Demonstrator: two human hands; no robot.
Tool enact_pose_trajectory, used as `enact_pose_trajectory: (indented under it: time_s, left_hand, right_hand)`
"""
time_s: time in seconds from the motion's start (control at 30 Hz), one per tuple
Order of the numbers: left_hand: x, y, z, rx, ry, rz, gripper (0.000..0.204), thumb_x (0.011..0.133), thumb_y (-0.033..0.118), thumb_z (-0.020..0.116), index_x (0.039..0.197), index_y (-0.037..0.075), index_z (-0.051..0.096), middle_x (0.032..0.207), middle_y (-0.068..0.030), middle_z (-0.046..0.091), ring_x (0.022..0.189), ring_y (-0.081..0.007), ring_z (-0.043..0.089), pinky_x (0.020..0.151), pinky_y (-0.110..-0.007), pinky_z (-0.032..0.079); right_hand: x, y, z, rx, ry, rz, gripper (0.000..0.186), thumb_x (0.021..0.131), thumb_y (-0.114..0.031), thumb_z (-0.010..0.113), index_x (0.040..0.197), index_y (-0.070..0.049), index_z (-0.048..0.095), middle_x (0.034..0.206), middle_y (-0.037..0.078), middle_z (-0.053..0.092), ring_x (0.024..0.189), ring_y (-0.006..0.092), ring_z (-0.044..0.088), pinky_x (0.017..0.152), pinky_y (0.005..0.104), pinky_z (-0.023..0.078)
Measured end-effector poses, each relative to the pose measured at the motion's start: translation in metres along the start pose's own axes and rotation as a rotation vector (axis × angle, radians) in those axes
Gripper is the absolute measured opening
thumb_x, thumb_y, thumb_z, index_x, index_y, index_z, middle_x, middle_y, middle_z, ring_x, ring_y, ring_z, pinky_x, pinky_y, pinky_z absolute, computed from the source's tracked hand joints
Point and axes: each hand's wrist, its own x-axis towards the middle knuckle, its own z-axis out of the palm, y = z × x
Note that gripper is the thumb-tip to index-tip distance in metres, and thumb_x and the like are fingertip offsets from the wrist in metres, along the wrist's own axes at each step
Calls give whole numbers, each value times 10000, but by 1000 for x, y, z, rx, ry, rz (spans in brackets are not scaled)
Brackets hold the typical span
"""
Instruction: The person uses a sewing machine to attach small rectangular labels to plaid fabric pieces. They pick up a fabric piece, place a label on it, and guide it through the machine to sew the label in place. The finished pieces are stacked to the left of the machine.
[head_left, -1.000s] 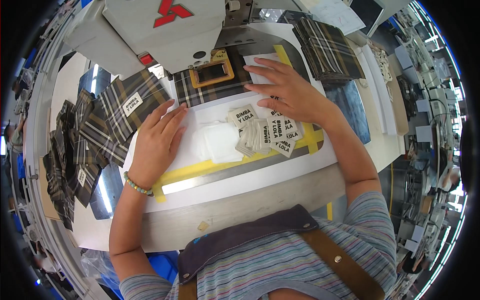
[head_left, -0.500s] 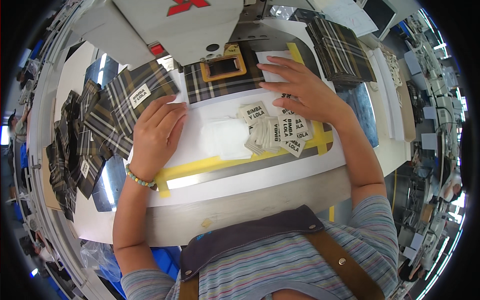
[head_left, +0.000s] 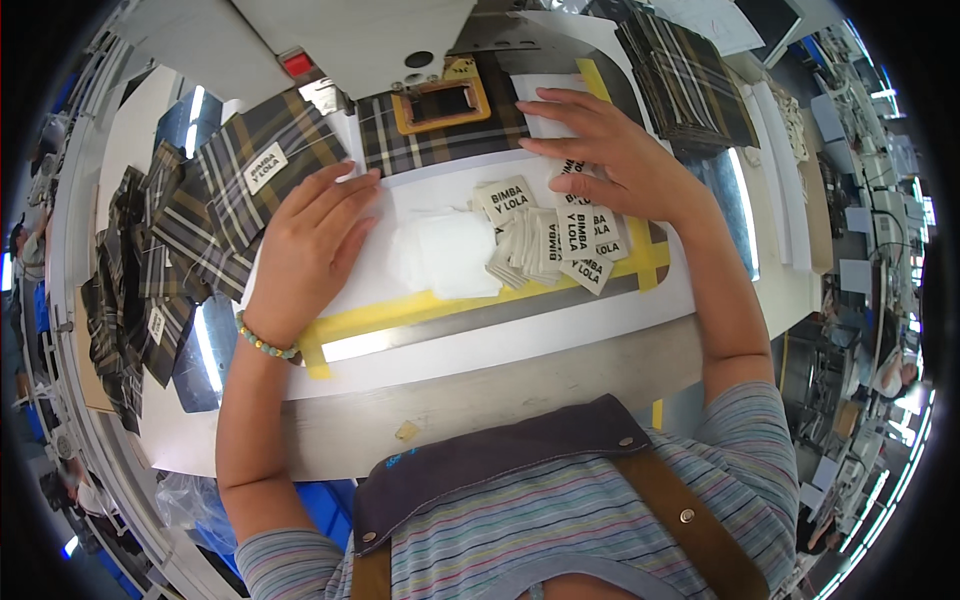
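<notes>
A dark plaid fabric panel [head_left: 400,150] lies under the sewing machine head [head_left: 370,40], with a yellow-orange frame [head_left: 440,107] on top of it. My left hand [head_left: 312,235] rests open near the panel's left corner, fingers stretched forward and holding nothing. At the panel's right edge my right hand [head_left: 610,160] lies with fingers spread, the fingertips touching or close to the cloth. Below that hand are several loose printed cream labels [head_left: 578,235]. A stack of thin white backing sheets [head_left: 445,258] sits between the hands.
Plaid panels with labels [head_left: 265,170] lie at the left, beside a crumpled plaid heap [head_left: 120,290]. A tall pile of plaid pieces [head_left: 685,80] stands at the back right. Yellow tape [head_left: 380,318] borders the white work plate.
The whole view has shifted slightly, with the machine and table appearing higher. Both hands keep nearly the same places by the panel, and nothing was taken hold of or let go.
</notes>
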Motion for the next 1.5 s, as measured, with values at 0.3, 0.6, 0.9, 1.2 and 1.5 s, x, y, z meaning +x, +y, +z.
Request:
enact_pose_trajectory:
  time_s: [0.3,0.6,0.9,1.2,1.5]
  left_hand:
    - [-2,-2,1,-29,-14,-13,341,879,-30,762,1218,2,732,1327,-124,752,1289,-362,670,1073,-447,557]
    - [-5,-4,1,-31,2,9,299,919,61,770,1209,4,727,1299,-117,746,1275,-334,662,1075,-437,558]
    - [0,3,-9,-32,87,28,265,906,61,791,1163,18,742,1274,-113,755,1246,-333,675,1053,-429,569]
    - [42,37,-21,-425,-32,-214,371,890,116,865,1230,13,756,1211,-122,782,1073,-303,725,961,-381,582]
    - [45,29,26,-742,129,-445,168,958,129,817,1051,-12,817,970,-117,815,795,-157,722,759,-296,586]
  right_hand:
    - [3,0,4,-75,162,-97,413,1024,-415,730,1290,-107,800,1558,72,624,1495,319,499,1227,470,424]
    - [31,-47,-10,239,-25,79,268,945,-221,815,1156,-58,790,1147,54,698,1137,255,637,924,408,557]
    - [33,-43,-30,495,-103,257,146,932,-137,794,995,-6,777,1014,33,740,924,147,684,791,296,552]
    - [48,-45,-32,692,15,280,136,973,-128,784,1022,-3,763,935,50,750,834,129,706,807,289,561]
    - [50,-54,-21,780,120,260,162,976,-64,784,1128,-6,793,1034,62,785,939,115,739,881,277,596]
